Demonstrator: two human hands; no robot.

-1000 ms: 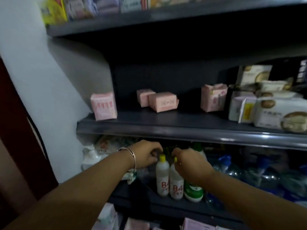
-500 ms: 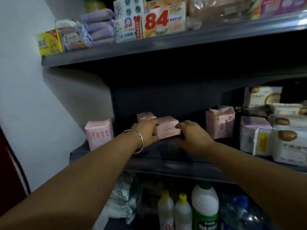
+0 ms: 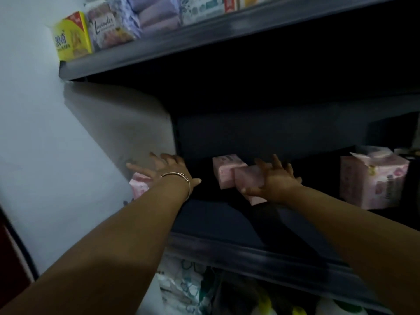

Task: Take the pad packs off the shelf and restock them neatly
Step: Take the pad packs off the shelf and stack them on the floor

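Several pink pad packs sit on the dark middle shelf [image 3: 227, 226]. My right hand [image 3: 276, 180] grips one pink pack [image 3: 247, 177], thumb on its near side and fingers over its top. A second pink pack [image 3: 227, 168] stands right behind it, touching it. My left hand [image 3: 169, 168], with a bracelet on the wrist, has its fingers spread over the leftmost pink pack [image 3: 139, 186] by the white wall; whether it touches the pack I cannot tell. A larger pink pack [image 3: 372, 180] stands at the right of the shelf.
The upper shelf [image 3: 204, 37] carries a yellow box [image 3: 71, 36], a lavender pack [image 3: 109, 26] and purple packs [image 3: 154, 14]. A white wall [image 3: 56, 144] closes off the left side. Below the middle shelf lie patterned bags [image 3: 184, 285] and bottle tops.
Both hands rose from the bottles on the lower shelf to the middle shelf. The left hand then moved left from the centre packs to the leftmost pack, while the right hand took hold of the front centre pack.
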